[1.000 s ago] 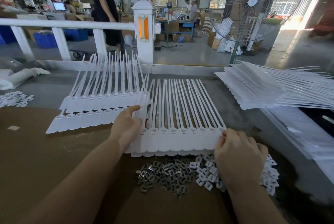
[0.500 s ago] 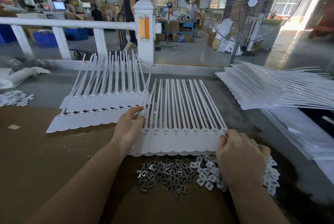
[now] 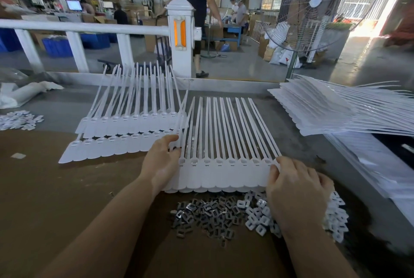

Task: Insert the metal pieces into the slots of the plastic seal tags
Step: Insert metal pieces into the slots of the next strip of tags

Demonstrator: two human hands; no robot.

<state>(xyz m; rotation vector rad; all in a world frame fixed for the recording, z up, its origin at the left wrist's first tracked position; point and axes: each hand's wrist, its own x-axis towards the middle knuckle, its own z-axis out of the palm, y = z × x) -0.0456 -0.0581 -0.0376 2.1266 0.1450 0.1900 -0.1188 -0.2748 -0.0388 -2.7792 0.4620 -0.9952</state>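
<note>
Both hands are clamped on the strip of white seal tags (image 3: 226, 174): left hand (image 3: 162, 163) pinches its left end, right hand (image 3: 295, 190) grips the right end. The metal pieces (image 3: 208, 215) sit piled just in front of the strip, white clips (image 3: 257, 215) beside them.

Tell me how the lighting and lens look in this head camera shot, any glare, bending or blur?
Head view: daylight blows out the doorway at upper right; the wide lens bows the white railing and tilts the fan; the tag strip between left hand and right hand is sharp, while background people are soft.
</note>
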